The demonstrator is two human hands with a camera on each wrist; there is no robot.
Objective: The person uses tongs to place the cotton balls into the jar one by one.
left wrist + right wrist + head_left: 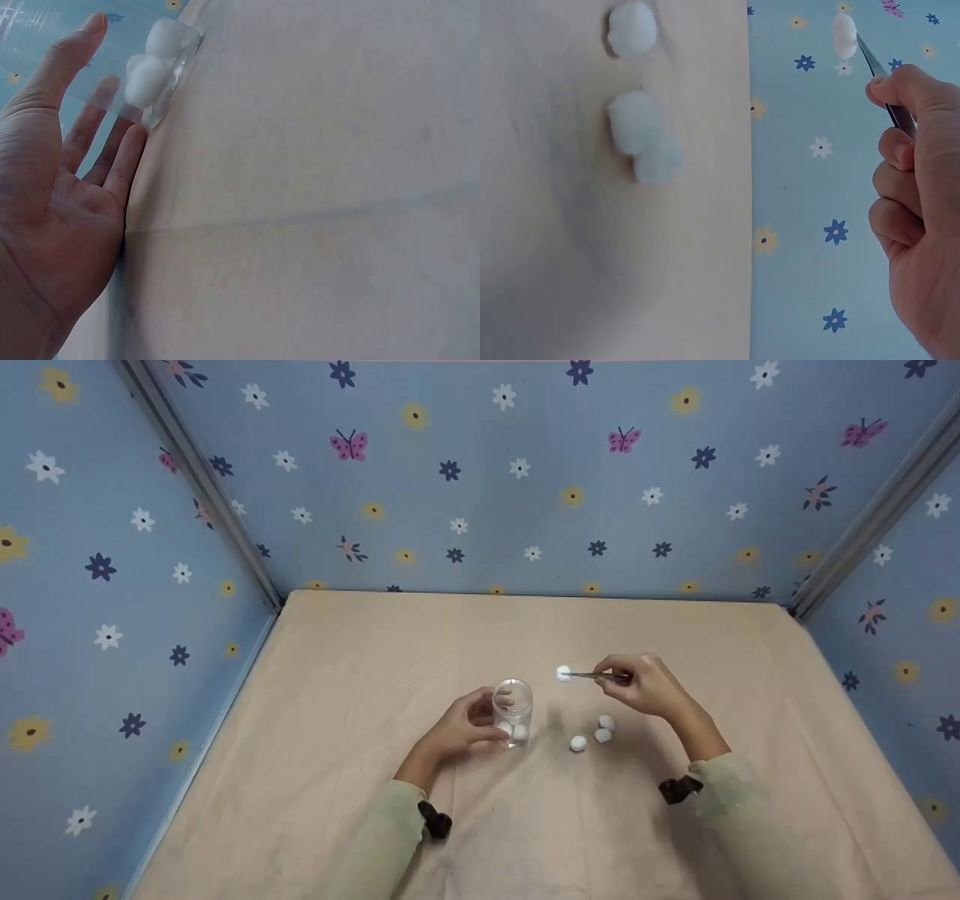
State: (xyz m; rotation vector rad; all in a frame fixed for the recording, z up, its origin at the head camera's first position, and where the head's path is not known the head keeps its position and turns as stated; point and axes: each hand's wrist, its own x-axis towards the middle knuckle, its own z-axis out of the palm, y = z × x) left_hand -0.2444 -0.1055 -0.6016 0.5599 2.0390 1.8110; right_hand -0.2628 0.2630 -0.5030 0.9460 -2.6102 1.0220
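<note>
I've got the left hand (452, 729) gripping the clear jar (513, 714), well in from the table's (360, 660) far edge, two white balls (520, 732) showing inside, while the right hand (646, 685) pinches tweezers (585, 675) holding up another ball (563, 673), three loose balls (578, 744) lying toward the right edge.

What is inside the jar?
Two white balls show low in the jar; the left hand partly covers its side, and anything directly behind the balls is hidden.

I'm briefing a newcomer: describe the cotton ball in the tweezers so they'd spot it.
Above the beige tablecloth, right of the clear jar, the right hand holds tweezers. Their tips grip the cotton ball, the only one neither on the tablecloth nor in the jar.
</note>
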